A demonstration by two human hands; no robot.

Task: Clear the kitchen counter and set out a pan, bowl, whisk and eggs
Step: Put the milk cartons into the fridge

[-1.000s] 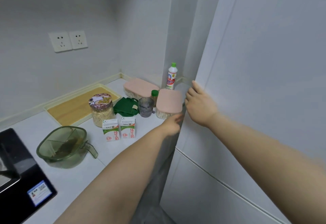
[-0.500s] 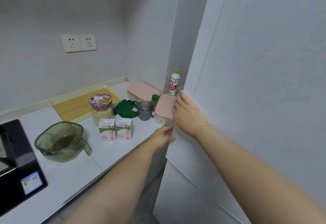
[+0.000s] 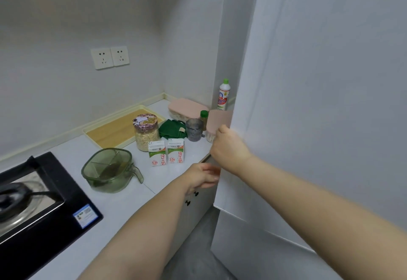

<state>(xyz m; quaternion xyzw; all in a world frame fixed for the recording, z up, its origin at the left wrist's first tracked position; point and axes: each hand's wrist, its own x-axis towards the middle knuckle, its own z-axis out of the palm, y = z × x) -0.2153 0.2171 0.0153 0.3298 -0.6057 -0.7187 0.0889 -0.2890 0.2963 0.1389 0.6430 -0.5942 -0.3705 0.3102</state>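
- Counter (image 3: 110, 209), on the left, is crowded with a green jug (image 3: 108, 169), an oat jar (image 3: 146, 132) and two milk cartons (image 3: 166, 152); no eggs in sight.
- Left hand (image 3: 203, 177) reaches the white door (image 3: 308, 103) at its near edge; it is too blurred to tell its hold.
- Right hand (image 3: 229, 147) grips that edge, fingers curled round it.
- Risk: the pink-lidded box (image 3: 218, 121) sits just beside the door, so a swing could clip it.

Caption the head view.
Right hand grips the white door's edge, left hand just below, beside a counter with milk cartons, jar and jug.
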